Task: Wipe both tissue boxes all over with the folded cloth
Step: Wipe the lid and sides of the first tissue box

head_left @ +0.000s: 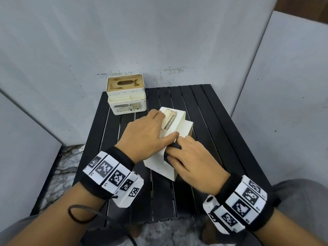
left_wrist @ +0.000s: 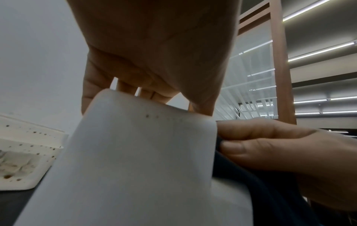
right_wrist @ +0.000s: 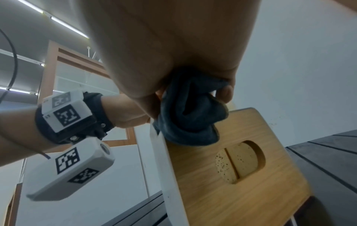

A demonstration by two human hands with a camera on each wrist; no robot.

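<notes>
- The tabletop (head_left: 204, 110), dark and slatted, carries both boxes; grey wall panels stand close round it at the back and sides.
- The near tissue box (head_left: 159, 166), white, lies tipped on its side at mid-table, its wooden lid (right_wrist: 241, 175) with the oval slot facing right. This looks like the first box's turn, with the upper side and the lid edge being wiped.
- The far tissue box (head_left: 126, 96) stands upright at the back left corner, well apart from the hands. I judge its wiping still to come.
- The left hand (head_left: 142, 137) lies flat over the tipped box, fingers straight, pressing it steady.
- The right hand (head_left: 193, 160) has its fingers curled round the folded cloth (right_wrist: 189, 116), dark and bunched, pressing it on the box's top edge by the lid.
- Next move, in my judgement: sweep the cloth along this face, then roll the box for the hidden sides; the steadying hand covers part of the surface and must shift.
- Little else obstructs; the box could slide on the slats.
</notes>
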